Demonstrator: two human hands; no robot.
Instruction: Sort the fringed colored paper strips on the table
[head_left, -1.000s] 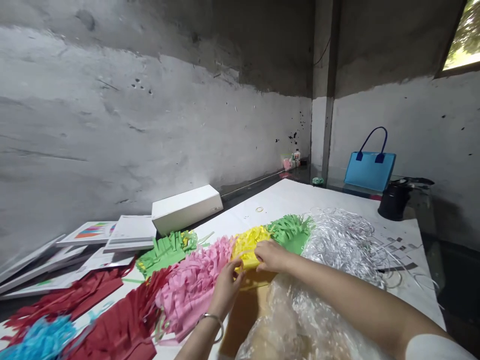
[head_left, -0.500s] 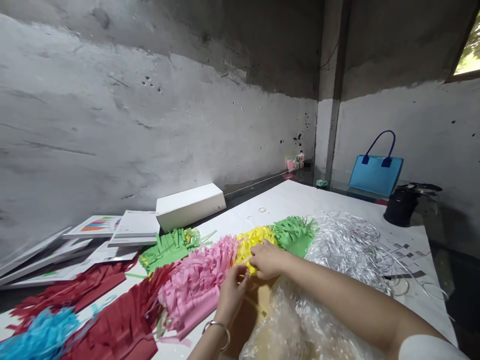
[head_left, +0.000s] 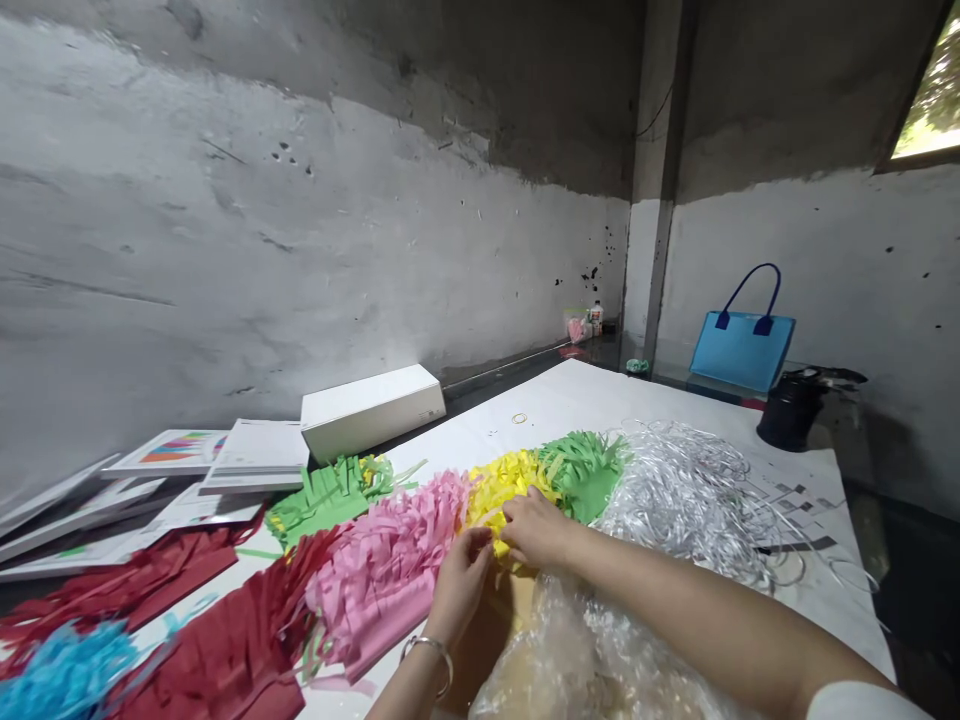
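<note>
My left hand, with a silver bangle on its wrist, has its fingers pinched at the near edge of the yellow fringed paper. Just right of it, my right hand grips the same yellow paper, fingers curled and fingertips partly hidden. Beneath both hands is a brown cardboard piece, partly covered by crinkled clear plastic. Pink fringed paper lies left of the yellow, and green fringed paper lies to its right.
Silvery strands spread at right. Red fringed paper and blue fringed paper lie at left. A long white box stands near the wall beside stacked flat boxes. A blue bag and black container are far right.
Both hands stay at the yellow paper, their fingers shifting slightly at its near edge. The view has turned a little to the right.
</note>
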